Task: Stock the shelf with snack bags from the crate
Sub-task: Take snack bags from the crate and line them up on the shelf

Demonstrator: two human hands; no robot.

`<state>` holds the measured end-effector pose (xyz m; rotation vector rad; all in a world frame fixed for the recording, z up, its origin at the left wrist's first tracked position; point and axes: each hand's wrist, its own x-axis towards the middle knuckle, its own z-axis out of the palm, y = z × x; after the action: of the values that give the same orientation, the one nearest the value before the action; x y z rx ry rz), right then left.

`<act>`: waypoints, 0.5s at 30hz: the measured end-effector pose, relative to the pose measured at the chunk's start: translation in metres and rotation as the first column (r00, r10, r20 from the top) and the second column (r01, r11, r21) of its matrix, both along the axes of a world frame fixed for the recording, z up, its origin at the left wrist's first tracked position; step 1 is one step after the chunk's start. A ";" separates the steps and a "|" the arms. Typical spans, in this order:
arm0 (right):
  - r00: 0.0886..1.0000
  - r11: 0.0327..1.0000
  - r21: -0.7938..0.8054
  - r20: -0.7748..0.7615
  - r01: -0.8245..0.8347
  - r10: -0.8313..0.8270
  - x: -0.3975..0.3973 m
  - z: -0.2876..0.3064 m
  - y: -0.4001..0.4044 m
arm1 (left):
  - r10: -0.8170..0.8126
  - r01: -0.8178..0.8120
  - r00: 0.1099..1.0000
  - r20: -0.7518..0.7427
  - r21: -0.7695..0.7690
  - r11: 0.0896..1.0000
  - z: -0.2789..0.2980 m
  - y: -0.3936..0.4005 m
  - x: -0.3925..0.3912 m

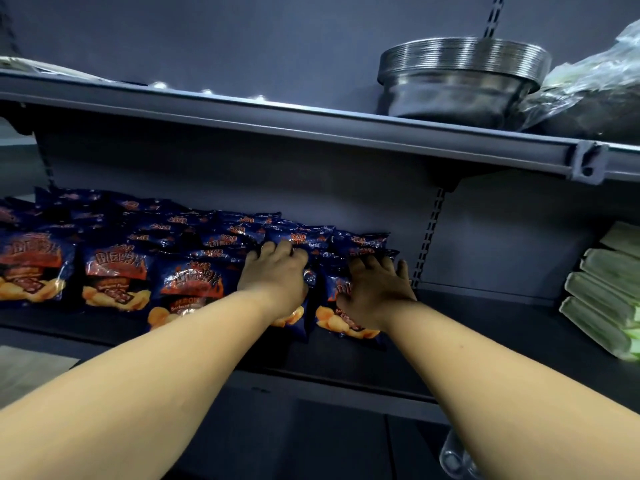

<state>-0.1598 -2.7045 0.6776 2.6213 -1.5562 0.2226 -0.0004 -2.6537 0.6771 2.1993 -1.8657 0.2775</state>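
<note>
Dark blue snack bags [114, 275] with orange print fill the left and middle of the grey shelf [485, 327] in several rows. My left hand [273, 271] lies on a bag in the second row from the right, fingers curled over its upper edge. My right hand [375, 289] presses flat with spread fingers on the rightmost front bag [332, 317], whose lower edge with the chip picture shows under my wrist. More bags [360, 242] stand behind both hands. The crate is out of view.
The upper shelf [311, 129] overhangs close above and carries a stack of steel bowls [460, 81] and a plastic-wrapped bundle [595, 84]. Pale green packs [602, 299] lie on the same shelf at the far right. A slotted upright [429, 233] stands just right of the bags.
</note>
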 end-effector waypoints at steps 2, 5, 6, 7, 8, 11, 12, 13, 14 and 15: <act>1.000 1.000 0.023 -0.004 0.005 -0.005 -0.002 0.003 0.008 | -0.001 0.001 1.000 -0.006 -0.026 1.000 0.002 0.009 -0.005; 1.000 1.000 0.015 0.000 -0.003 0.003 -0.006 0.002 0.020 | 0.005 -0.005 1.000 -0.007 -0.055 0.998 0.000 0.023 -0.011; 1.000 1.000 -0.001 0.006 -0.006 0.006 -0.008 0.001 0.025 | 0.002 -0.002 1.000 -0.006 -0.059 0.998 -0.002 0.029 -0.012; 1.000 1.000 -0.015 0.010 -0.005 0.006 -0.008 0.000 0.031 | -0.005 0.004 1.000 -0.005 -0.063 0.998 -0.003 0.034 -0.013; 1.000 1.000 -0.026 0.009 -0.004 0.004 -0.008 0.000 0.036 | -0.013 0.013 1.000 0.000 -0.069 0.998 -0.004 0.039 -0.014; 1.000 0.999 -0.048 0.019 0.018 -0.017 -0.003 0.001 0.055 | -0.048 0.048 0.999 0.005 -0.109 0.993 -0.003 0.054 -0.011; 0.999 0.998 -0.061 0.030 0.023 -0.021 0.001 0.000 0.062 | -0.062 0.062 0.998 -0.001 -0.123 0.990 -0.003 0.059 -0.010; 0.999 0.997 -0.079 0.045 0.027 -0.023 0.004 0.000 0.068 | -0.076 0.075 0.997 -0.004 -0.133 0.988 -0.003 0.065 -0.007; 0.998 0.994 -0.101 0.057 0.033 -0.028 0.010 -0.002 0.078 | -0.090 0.088 0.996 -0.007 -0.138 0.987 -0.004 0.073 -0.003; 0.997 0.992 -0.124 0.067 0.038 -0.030 0.015 -0.004 0.087 | -0.105 0.102 0.994 -0.009 -0.136 0.985 -0.007 0.081 0.002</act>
<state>-0.1447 -2.6175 0.6736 2.5139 -1.5506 0.3939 0.0015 -2.5724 0.6701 2.0031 -1.8861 0.3548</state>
